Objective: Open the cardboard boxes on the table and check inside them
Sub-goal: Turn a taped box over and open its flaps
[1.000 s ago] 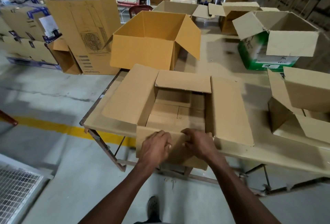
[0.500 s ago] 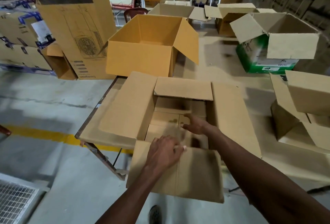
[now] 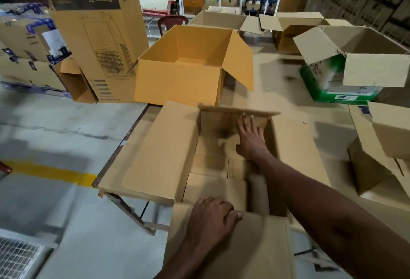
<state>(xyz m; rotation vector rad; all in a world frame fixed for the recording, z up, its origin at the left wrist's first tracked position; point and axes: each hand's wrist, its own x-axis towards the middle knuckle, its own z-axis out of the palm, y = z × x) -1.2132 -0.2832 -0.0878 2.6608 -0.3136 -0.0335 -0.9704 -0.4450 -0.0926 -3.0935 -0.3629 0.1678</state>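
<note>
Nearest cardboard box (image 3: 155, 156) sits at the table's (image 3: 288, 101) near-left corner, side flaps laid out flat. Near flap (image 3: 244, 245) is pressed down by the left hand (image 3: 210, 221), fingers curled over its fold. Far flap (image 3: 239, 112) is pushed back by the right hand (image 3: 250, 138), fingers straight and together, reaching inside. Far flap should be folded fully outward so the bottom is exposed; contents cannot be told, blurred.
</note>
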